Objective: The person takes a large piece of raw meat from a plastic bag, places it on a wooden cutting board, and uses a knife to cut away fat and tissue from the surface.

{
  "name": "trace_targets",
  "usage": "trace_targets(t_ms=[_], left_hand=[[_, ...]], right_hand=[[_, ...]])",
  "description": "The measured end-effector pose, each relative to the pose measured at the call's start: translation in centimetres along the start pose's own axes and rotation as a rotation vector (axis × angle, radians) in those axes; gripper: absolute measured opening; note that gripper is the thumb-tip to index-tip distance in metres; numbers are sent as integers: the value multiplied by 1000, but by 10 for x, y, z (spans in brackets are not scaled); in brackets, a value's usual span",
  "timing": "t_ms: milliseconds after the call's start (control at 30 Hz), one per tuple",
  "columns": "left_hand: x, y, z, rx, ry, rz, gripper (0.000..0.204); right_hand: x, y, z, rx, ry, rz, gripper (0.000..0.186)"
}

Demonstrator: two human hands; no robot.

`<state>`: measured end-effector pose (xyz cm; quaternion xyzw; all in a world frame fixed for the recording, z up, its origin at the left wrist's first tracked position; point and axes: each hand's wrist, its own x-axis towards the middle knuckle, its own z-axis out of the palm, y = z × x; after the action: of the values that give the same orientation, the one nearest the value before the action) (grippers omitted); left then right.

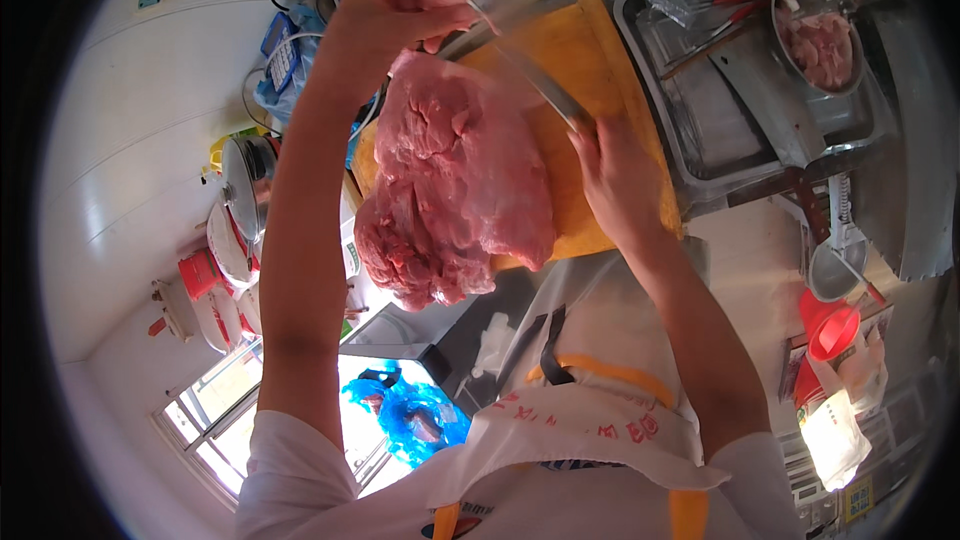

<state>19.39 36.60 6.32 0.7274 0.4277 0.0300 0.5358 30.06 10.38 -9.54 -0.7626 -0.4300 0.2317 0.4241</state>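
Note:
A large slab of raw pink meat (460,160) lies on a yellow cutting board (600,70), its lower left part hanging past the board's near edge. Over the far end of the slab is my left hand (405,15), its fingers pinched on a thin pale strip (484,16), which looks like meat trimming. My right hand (620,175) grips a knife (550,90) at the board's right side. The blade points up and left toward the left hand, above the board; its tip is blurred.
To the right, a steel tray (655,90) holds a cleaver (765,105) and other tools. A metal bowl (857,70) of meat pieces stands at the tray's far corner. A blue calculator (283,55) is on the left. Below the board, a blue plastic bag (400,400) shows.

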Motion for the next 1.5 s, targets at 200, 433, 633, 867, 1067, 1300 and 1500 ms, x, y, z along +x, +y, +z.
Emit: trace_targets(t_ms=[200, 433, 633, 867, 1067, 1300, 1500], left_hand=[[-1, 12, 11, 68, 20, 24, 16], [24, -57, 60, 407, -228, -36, 17], [-11, 59, 193, -354, -548, -100, 27], [99, 101, 342, -767, -145, -49, 34], [-2, 102, 310, -437, 55, 24, 33], [-133, -26, 205, 553, 637, -28, 51], [-165, -105, 212, 599, 827, -258, 71]], right_hand=[[-71, 15, -64, 156, -138, 209, 24], [-90, 18, -99, 246, -71, 332, 23], [-119, 35, -126, 304, -77, 502, 29], [-132, 31, -139, 294, -55, 412, 27], [-131, 40, -147, 304, -50, 439, 26], [-117, 56, -146, 378, -77, 465, 26], [-101, 53, -132, 421, -241, 438, 27]])
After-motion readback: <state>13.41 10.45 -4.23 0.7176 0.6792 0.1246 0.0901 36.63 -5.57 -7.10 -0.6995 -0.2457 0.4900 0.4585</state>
